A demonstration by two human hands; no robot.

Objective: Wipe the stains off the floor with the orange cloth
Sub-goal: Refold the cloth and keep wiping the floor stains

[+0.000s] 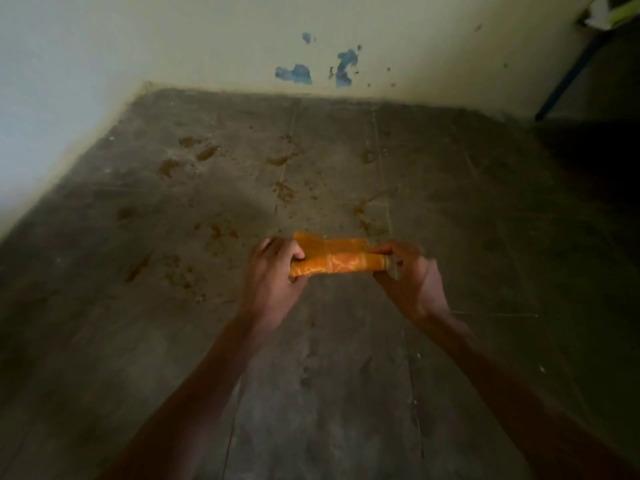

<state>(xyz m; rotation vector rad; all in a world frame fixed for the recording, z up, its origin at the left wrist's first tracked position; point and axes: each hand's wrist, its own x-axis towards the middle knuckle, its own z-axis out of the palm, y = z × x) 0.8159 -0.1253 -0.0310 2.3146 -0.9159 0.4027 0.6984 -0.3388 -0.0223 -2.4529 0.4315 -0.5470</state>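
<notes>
The dull grey floor (450,237), scored by thin pale lines, carries scattered brown stains (207,153) clustered in its far left and middle part, near the foot of the cream wall (207,46).

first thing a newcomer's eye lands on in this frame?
The orange cloth, rolled or folded into a strip, held at its ends by the left hand and right hand above the dim grey floor at centre frame. Next, the blue patches low on the pale wall at the top. Then the brown stains scattered over the floor beyond and left of the hands.
</notes>
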